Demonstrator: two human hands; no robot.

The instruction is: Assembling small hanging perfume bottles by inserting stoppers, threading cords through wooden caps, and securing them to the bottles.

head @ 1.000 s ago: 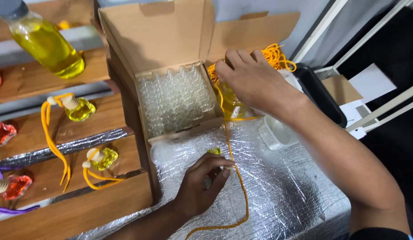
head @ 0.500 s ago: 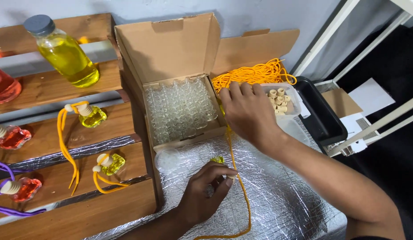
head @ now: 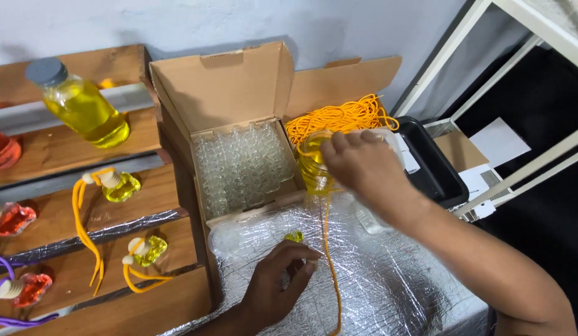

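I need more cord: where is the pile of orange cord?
In the head view, the tangled orange cord pile lies upper centre, right of the open cardboard box, just beyond the right hand.

1. Left hand (head: 277,287): bare, no glove, ring or watch visible; fingers and part of the back in view.
2. Left forearm: bare as far as the frame's bottom edge; no sleeve in view.
3. Right hand (head: 362,168): bare, no glove or ring visible; back and knuckles in view.
4. Right forearm: bare along its whole visible length to the lower right corner; no sleeve, band or watch visible.
5. Clothing: none in view on either arm.
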